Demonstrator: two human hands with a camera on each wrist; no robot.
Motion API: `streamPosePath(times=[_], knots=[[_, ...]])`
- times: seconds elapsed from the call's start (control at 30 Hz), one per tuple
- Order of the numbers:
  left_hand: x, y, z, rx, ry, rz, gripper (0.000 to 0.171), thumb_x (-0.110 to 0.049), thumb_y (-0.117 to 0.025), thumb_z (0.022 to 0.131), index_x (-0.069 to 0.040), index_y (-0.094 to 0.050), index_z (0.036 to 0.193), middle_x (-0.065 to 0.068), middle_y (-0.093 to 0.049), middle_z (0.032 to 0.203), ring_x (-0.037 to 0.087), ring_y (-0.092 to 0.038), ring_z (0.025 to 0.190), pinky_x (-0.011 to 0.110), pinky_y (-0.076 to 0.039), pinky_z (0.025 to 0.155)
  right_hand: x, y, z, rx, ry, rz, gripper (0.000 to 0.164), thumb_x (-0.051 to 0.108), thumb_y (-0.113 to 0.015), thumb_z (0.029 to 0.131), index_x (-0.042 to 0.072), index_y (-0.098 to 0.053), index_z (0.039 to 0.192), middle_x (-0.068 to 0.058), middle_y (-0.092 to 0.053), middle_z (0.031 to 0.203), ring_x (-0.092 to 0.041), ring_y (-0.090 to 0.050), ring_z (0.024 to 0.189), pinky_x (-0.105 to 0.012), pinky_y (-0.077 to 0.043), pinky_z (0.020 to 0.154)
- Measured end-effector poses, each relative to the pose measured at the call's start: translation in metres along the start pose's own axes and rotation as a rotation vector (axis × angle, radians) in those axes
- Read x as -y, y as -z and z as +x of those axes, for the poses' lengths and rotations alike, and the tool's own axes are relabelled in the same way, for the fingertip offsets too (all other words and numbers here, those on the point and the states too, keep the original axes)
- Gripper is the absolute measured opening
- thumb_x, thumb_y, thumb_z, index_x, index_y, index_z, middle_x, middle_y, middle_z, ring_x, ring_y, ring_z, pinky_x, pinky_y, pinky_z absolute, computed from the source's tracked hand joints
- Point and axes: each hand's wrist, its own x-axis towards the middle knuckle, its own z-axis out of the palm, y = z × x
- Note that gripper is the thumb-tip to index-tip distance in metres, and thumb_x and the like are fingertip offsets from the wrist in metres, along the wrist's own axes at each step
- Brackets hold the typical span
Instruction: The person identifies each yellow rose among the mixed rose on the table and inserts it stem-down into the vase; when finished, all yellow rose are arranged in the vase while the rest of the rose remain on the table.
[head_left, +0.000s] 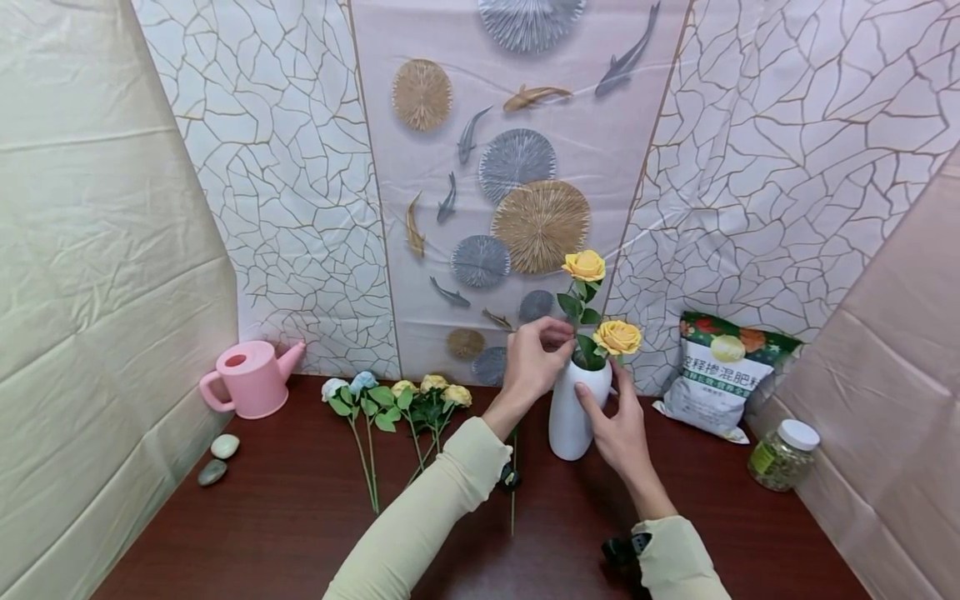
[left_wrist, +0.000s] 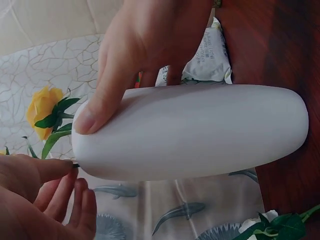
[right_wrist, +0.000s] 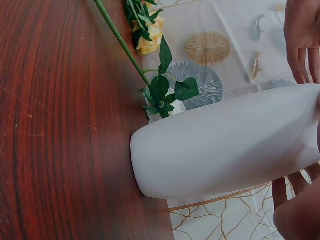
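Note:
A white vase stands upright on the table with two yellow roses at its mouth. The taller yellow rose rises above the lower yellow rose, which leans to the right. At the vase's rim my left hand pinches a thin dark rose stem between thumb and fingers. My right hand grips the upper part of the vase, thumb on its near side and fingers behind. The stem inside the vase is hidden.
Left of the vase lie several cut flowers; another stem, with a white bloom, lies close by. A pink watering can and two stones sit left. Right are a fertilizer bag and a lidded jar.

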Motion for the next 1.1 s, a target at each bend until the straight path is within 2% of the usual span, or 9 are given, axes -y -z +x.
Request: streamPosePath(times=[0.2,0.37,0.57,0.77,1.1], knots=[[0.000,-0.004,-0.001,-0.004,0.012,0.068,0.008,-0.026,-0.076,0.091,-0.026,-0.077,0.098,-0.013,-0.077,0.086,-0.004,-0.067,0.072,0.015,-0.054,0.067,0.002,0.000,0.000,-0.001,0.004,0.006,0.075,0.040,-0.070,0.094,0.030,-0.030,0.157,-0.003,-0.045,0.154,-0.026,-0.051,0.133,-0.049,-0.048,0.101],[-0.002,-0.008,-0.002,0.014,0.013,0.119,0.010,-0.020,-0.075,0.090,-0.026,-0.077,0.098,-0.013,-0.076,0.084,-0.004,-0.065,0.072,0.015,-0.053,0.066,0.001,0.000,0.000,-0.001,0.015,0.025,0.076,0.034,-0.071,0.095,0.025,-0.029,0.158,-0.005,-0.043,0.156,-0.028,-0.049,0.136,-0.052,-0.047,0.103],[-0.003,-0.011,-0.003,-0.003,-0.008,0.170,0.013,-0.020,-0.076,0.087,-0.026,-0.080,0.098,-0.015,-0.071,0.078,-0.004,-0.061,0.068,0.016,-0.050,0.065,0.001,0.000,0.000,-0.009,0.016,0.011,0.074,0.037,-0.071,0.094,0.029,-0.031,0.157,-0.003,-0.045,0.154,-0.024,-0.051,0.133,-0.047,-0.048,0.102],[-0.004,-0.012,-0.003,-0.040,-0.035,0.177,0.013,-0.024,-0.078,0.087,-0.024,-0.081,0.100,-0.010,-0.067,0.080,-0.001,-0.058,0.067,0.015,-0.049,0.062,0.001,0.000,0.001,-0.012,0.008,0.001,0.073,0.041,-0.070,0.094,0.034,-0.032,0.156,-0.003,-0.048,0.151,-0.024,-0.053,0.130,-0.048,-0.049,0.098],[-0.003,-0.016,-0.002,-0.051,-0.047,0.181,0.014,-0.026,-0.074,0.090,-0.023,-0.082,0.101,-0.011,-0.073,0.088,-0.002,-0.063,0.071,0.013,-0.050,0.062,0.000,0.000,0.001,-0.005,0.004,0.004,0.073,0.041,-0.070,0.094,0.034,-0.032,0.156,-0.005,-0.048,0.151,-0.026,-0.051,0.132,-0.050,-0.048,0.101]])
